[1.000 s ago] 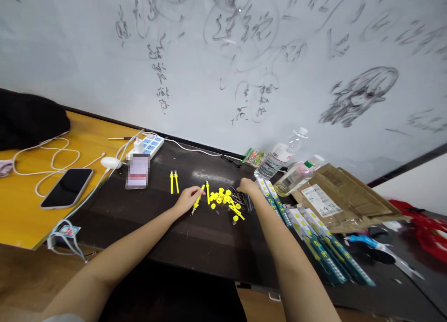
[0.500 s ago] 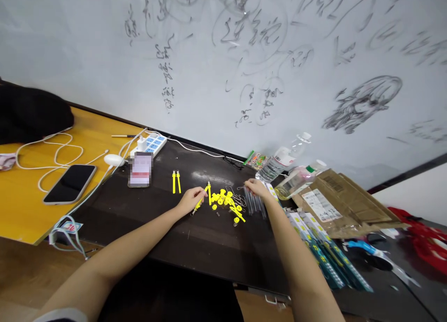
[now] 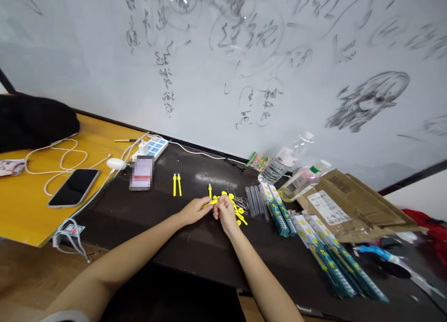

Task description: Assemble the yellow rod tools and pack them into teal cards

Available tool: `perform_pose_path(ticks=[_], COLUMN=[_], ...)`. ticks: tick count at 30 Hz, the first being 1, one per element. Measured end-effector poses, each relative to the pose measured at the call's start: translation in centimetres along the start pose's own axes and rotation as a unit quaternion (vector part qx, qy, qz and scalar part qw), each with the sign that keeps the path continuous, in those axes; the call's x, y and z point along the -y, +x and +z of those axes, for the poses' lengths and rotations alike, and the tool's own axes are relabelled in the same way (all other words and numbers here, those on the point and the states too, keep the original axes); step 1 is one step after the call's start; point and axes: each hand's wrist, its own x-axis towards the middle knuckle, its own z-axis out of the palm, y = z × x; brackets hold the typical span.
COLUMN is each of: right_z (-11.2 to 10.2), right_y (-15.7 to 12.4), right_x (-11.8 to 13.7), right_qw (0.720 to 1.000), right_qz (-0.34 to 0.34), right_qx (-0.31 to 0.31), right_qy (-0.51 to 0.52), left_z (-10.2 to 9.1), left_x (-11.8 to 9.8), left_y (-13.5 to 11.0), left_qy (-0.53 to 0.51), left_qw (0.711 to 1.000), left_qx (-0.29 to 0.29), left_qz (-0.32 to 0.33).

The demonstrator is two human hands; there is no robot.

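My left hand [image 3: 192, 211] is closed on a slim yellow plastic stick [image 3: 211, 203] above the dark table. Against the stick's right end, my right hand [image 3: 224, 213] is pinched; whatever lies between its fingers is too small and covered to make out. Just behind them rests another yellow stick [image 3: 210, 189] with a metal tip. Small yellow parts [image 3: 240, 215] are scattered at the right hand's far side, partly hidden by it. Bent wire pieces [image 3: 241, 202] lie past them, beside a row of grey translucent tubes [image 3: 256, 202]. Farther left, two yellow sticks with metal tips [image 3: 177, 185] lie side by side.
Green and white packs [image 3: 279, 212] lie right of the tubes, near a water bottle [image 3: 282, 161], a second bottle [image 3: 303, 182] and a cardboard parcel [image 3: 335, 201]. Left are a phone [image 3: 141, 173], a power strip [image 3: 155, 147], a dark phone [image 3: 74, 188] and cables.
My right hand has moved left from the wire pieces and tubes to meet my left hand. The yellow stick in my left hand now points rightward toward the right fingers.
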Motion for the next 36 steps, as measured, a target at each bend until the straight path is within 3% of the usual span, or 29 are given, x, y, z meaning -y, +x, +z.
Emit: perform_pose_path(ticks=[4,9,16,19,22,29,36], right_z=[-0.5,-0.9,-0.3,-0.3,-0.6,-0.8,-0.9], right_y=[-0.3,-0.4,-1.2,-1.3,-1.2,-1.1,-0.8], right_x=[-0.2,0.1,0.0,0.2,0.3,0.3,0.6], right_qw=[1.000,0.994,0.956,0.948,0.942,0.934,0.977], right_qz=[0.004,0.002,-0.058,-0.085,-0.110,-0.119,-0.065], right_qx=[0.000,0.025,0.075,0.046,0.011,0.004,-0.015], right_qy=[-0.022,-0.107,-0.279,-0.305,-0.318,-0.336,-0.205], left_z=[-0.5,-0.5,-0.5,-0.6,-0.4,-0.5,-0.7], left_x=[-0.7,-0.2,0.4,0.3,0.4,0.6,-0.1], left_y=[0.1,0.3,0.4,0.2,0.1,0.1,0.1], left_qy=[0.050,0.032,0.029,0.074,0.116,0.143,0.108], left_qw=[0.998,0.999,0.999,0.997,0.992,0.989,0.994], left_qx=[0.034,0.003,-0.014,0.003,0.026,0.034,0.028], left_qz=[0.023,0.006,0.001,0.025,0.044,0.033,0.002])
